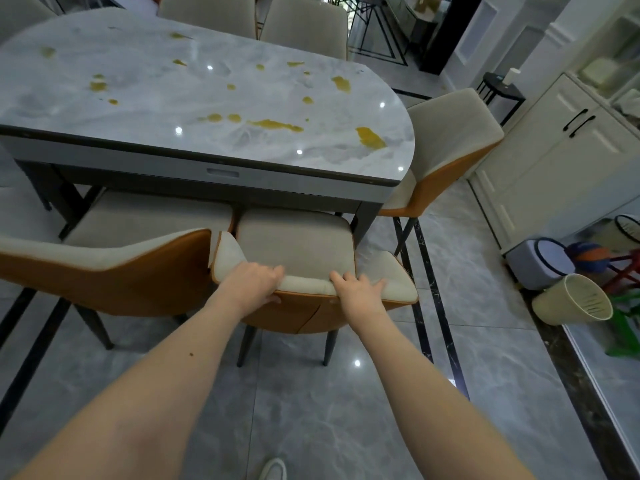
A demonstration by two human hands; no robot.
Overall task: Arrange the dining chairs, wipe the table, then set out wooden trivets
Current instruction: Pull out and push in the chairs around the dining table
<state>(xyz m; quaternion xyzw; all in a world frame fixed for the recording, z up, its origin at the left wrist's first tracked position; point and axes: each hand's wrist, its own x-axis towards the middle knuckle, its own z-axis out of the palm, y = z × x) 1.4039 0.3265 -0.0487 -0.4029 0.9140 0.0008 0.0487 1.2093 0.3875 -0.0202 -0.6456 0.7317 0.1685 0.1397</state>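
Observation:
A cream and orange dining chair (298, 247) stands at the near side of the grey marble table (145, 109), its seat partly under the tabletop. My left hand (254, 284) grips the top edge of its backrest, fingers curled over the front and thumb behind. My right hand (358, 289) grips the same edge a little to the right. Several yellow stains (369, 137) are spread over the tabletop. A second matching chair (114, 261) stands just left of the one I hold, almost touching it.
Another chair (450, 140) stands at the table's rounded right end, and two more (304, 26) at the far side. White cabinets (554, 157) line the right wall. A cream bin (571, 299), a grey bin (540, 261) and coloured stools (620, 271) crowd the floor at right.

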